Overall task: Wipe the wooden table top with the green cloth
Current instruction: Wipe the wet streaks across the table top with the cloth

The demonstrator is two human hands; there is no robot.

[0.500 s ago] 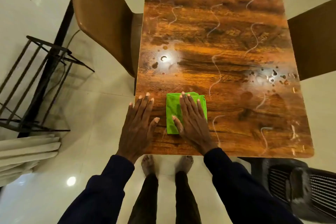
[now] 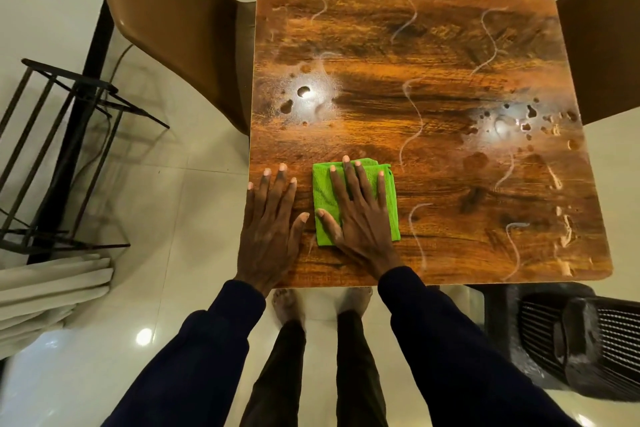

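The folded green cloth (image 2: pixel 322 191) is pressed flat on the worktop (image 2: pixel 433 28) near its 7 o'clock corner under the right hand (image 2: pixel 358 215), whose fingers are straight and spread, with nothing gripped. The left hand (image 2: pixel 272 222) is laid flat and released just beside the cloth, at its 9 o'clock. White squiggles (image 2: pixel 412 121) and wet patches (image 2: pixel 308 94) toward 12 and 3 o'clock are not yet wiped, so most of the task appears left.

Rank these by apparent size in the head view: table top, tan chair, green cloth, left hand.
1. table top
2. tan chair
3. green cloth and left hand look alike; right hand hides much cloth.
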